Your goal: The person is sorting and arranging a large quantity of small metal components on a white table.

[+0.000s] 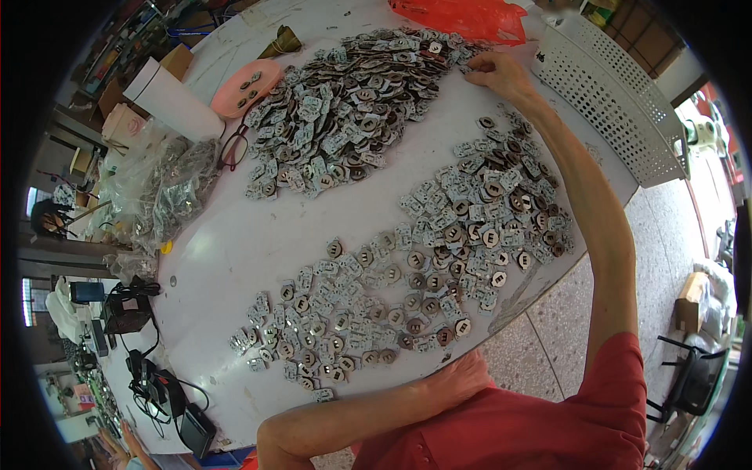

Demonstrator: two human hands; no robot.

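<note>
My right hand reaches to the far right edge of the large heap of small metal parts. Its thumb and fingertips close around what looks like one of these small metal parts. The parts are flat silvery plates with dark round centres. A second, looser heap of the same parts lies nearer, spreading left along the front edge of the table. My left hand rests low in front of me, by the table's near edge. Its fingers cannot be made out.
A white perforated basket stands at the right edge, beside a red plastic bag. At left are a pink dish with several parts, a white tumbler, glasses and clear plastic bags. Black cables and adapters lie lower left.
</note>
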